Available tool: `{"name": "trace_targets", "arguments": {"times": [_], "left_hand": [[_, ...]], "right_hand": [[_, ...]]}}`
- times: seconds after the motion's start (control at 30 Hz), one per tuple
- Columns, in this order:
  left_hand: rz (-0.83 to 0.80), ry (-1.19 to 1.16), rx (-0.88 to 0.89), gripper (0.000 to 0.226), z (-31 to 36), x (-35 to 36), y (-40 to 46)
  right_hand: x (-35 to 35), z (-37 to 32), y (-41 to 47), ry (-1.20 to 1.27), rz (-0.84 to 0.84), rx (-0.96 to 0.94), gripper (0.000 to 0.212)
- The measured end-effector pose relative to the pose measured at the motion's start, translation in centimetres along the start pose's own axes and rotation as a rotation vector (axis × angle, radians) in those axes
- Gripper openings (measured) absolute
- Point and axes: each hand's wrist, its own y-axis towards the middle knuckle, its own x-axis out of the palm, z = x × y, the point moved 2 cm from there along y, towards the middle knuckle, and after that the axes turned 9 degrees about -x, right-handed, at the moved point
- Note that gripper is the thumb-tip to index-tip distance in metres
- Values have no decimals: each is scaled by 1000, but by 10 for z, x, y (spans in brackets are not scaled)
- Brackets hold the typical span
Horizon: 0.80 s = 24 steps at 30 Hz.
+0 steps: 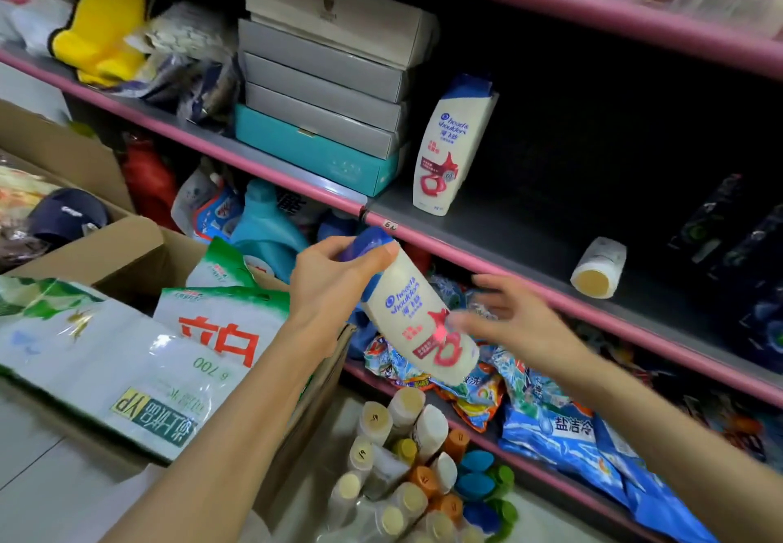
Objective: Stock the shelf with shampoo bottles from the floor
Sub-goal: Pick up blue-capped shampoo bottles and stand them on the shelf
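Shampoo bottle (pixel 417 318), cream-white with a blue cap and red print, sits tilted at the centre of the frame, cap toward the upper left, base toward the lower right. The left hand (pixel 334 279) grips it round the cap end, thumb curled over the top. The right hand (pixel 504 322) hovers just right of the bottle's lower half with fingers spread and relaxed, holding nothing; whether the fingertips touch the bottle is unclear because of blur.

A second shampoo bottle (pixel 451 144) of the same kind stands upright on the pink-edged shelf (pixel 500 254) above, right of a stack of flat boxes (pixel 326 76). Further right on that shelf a small white bottle (pixel 599 267) lies on its side, its tan base facing the camera, near dark packages (pixel 728 224) at the right edge.

At the bottom centre, a cluster of bottles (pixel 419 466) stands on the floor. Blue detergent bags (pixel 563 428) fill the lower shelf, and a cardboard box (pixel 140 254) with green-and-white bags occupies the left.
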Motion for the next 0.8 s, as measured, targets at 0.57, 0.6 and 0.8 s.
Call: {"name": "trace_targets", "arguments": {"times": [0.57, 0.6, 0.8], "left_hand": [[-324, 107, 322, 42, -4, 20, -19], [-310, 88, 324, 41, -4, 22, -18], [-314, 57, 326, 39, 1, 26, -14]], "right_hand": [[69, -4, -15, 329, -65, -92, 34], [69, -4, -14, 321, -64, -96, 35], [65, -5, -10, 295, -78, -139, 33]]}}
